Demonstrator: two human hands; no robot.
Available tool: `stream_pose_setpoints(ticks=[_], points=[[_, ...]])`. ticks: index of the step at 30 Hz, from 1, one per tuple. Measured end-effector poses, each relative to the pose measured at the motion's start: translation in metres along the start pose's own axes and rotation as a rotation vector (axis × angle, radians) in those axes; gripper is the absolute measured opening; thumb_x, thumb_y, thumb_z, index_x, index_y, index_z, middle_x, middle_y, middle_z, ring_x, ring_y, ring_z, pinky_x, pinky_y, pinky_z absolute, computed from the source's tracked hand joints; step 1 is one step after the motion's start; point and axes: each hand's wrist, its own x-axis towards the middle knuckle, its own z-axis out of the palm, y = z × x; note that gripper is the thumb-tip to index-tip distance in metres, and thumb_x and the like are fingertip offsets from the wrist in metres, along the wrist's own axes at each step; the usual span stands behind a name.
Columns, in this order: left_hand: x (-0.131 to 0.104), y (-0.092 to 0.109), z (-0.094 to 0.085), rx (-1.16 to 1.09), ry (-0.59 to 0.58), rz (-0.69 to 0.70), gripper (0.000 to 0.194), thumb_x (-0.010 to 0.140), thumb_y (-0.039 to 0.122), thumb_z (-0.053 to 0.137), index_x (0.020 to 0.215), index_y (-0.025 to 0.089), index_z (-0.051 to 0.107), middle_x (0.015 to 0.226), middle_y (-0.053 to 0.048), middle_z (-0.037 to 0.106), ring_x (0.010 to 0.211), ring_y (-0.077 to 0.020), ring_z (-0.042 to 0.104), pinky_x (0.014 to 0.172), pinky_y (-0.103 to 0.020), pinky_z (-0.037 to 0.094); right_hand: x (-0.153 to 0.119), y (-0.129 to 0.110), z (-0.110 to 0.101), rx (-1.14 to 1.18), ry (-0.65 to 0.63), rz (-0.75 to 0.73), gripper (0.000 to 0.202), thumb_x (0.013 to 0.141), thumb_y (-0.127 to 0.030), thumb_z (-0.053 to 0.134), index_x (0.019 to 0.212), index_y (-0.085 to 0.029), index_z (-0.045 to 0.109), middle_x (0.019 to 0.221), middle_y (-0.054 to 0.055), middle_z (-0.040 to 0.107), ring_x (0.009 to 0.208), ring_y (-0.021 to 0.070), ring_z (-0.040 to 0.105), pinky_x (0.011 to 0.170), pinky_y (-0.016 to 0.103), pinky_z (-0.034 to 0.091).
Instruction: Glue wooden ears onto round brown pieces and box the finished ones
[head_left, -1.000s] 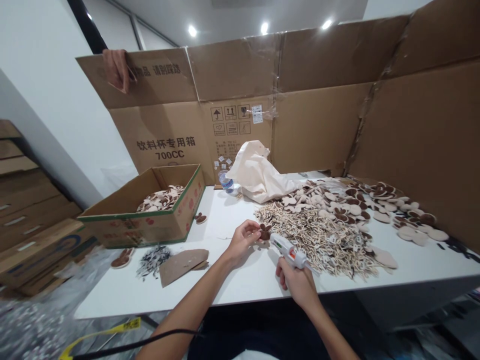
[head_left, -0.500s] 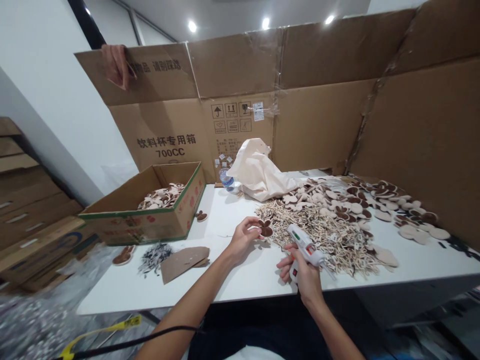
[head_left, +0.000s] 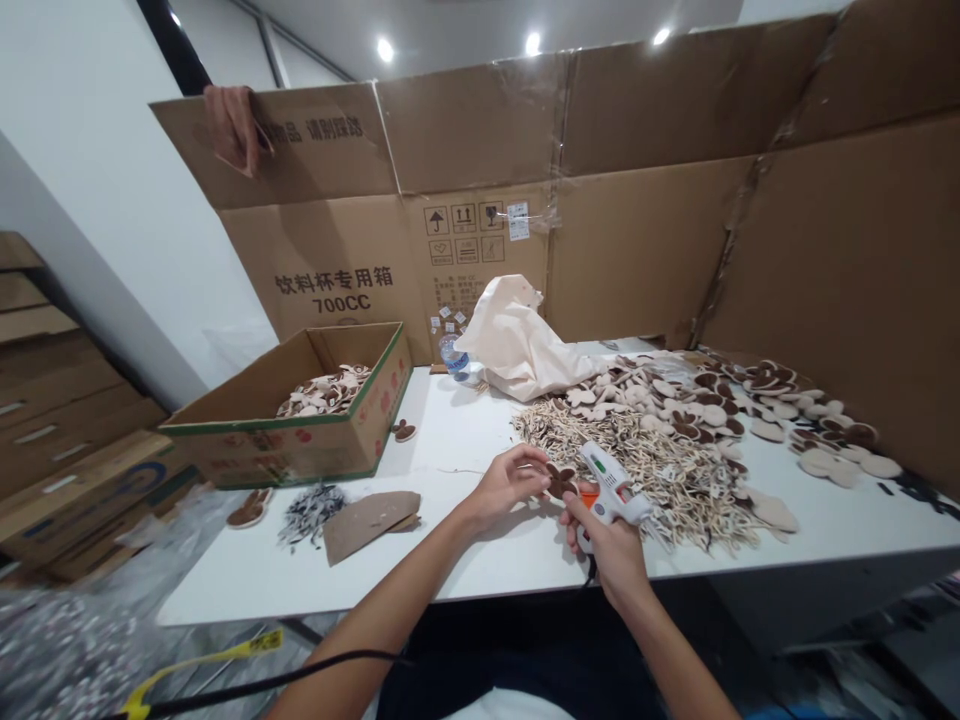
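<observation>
Between the fingertips of my left hand [head_left: 512,484] is a small brown felt patch [head_left: 559,482] with rounded lobes and a pale edge. My right hand [head_left: 606,540] is wrapped round a white glue gun [head_left: 609,482] with an orange trigger. The two hands are close together over the table's front part, and the patch is right beside the gun and my right thumb. Whether the thumb touches the patch I cannot tell. Just behind the gun spreads a heap of thin cream and dark cords [head_left: 660,465].
Cream and brown felt pieces [head_left: 645,390] lie piled behind the cords, more at right. A cardboard box [head_left: 285,450] with felt pieces stands left, near dark shreds [head_left: 311,515] and brown card [head_left: 373,525]. A cloth bag [head_left: 517,345] and bottle [head_left: 454,358] sit before the cardboard wall [head_left: 480,150].
My left hand has moved right with the felt patch, toward the glue gun. My right hand has closed more round the gun, whose body is now tilted more upright.
</observation>
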Motion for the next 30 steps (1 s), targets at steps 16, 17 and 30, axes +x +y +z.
stream_pose_setpoints(ticks=[16,17,30], points=[[-0.005,0.002,-0.018,1.052,-0.058,0.414,0.024,0.095,0.019,0.061,0.113,0.024,0.076,0.110,-0.011,0.071,0.107,-0.0285,0.062,0.097,-0.043,0.047,0.002,-0.005,0.004,0.145,0.176,0.006,0.059,0.067,-0.059,0.096,0.098,-0.019,0.064,0.063,0.000,0.069,0.045,0.0142,0.056,0.039,0.025,0.046],[-0.005,0.004,-0.016,1.038,-0.089,0.420,0.027,0.096,0.021,0.062,0.118,0.025,0.076,0.114,-0.011,0.071,0.110,-0.0289,0.061,0.098,-0.043,0.047,0.002,-0.006,0.005,0.155,0.187,0.004,0.059,0.067,-0.058,0.096,0.097,-0.020,0.063,0.063,-0.001,0.069,0.045,0.0142,0.056,0.039,0.025,0.046],[-0.006,0.005,-0.013,1.131,-0.118,0.420,0.014,0.101,0.028,0.061,0.107,0.023,0.073,0.109,-0.011,0.069,0.107,-0.0288,0.060,0.096,-0.042,0.045,0.003,-0.006,0.006,0.192,0.215,0.023,0.056,0.067,-0.053,0.097,0.096,-0.021,0.061,0.063,-0.001,0.070,0.045,0.0127,0.056,0.040,0.022,0.047]])
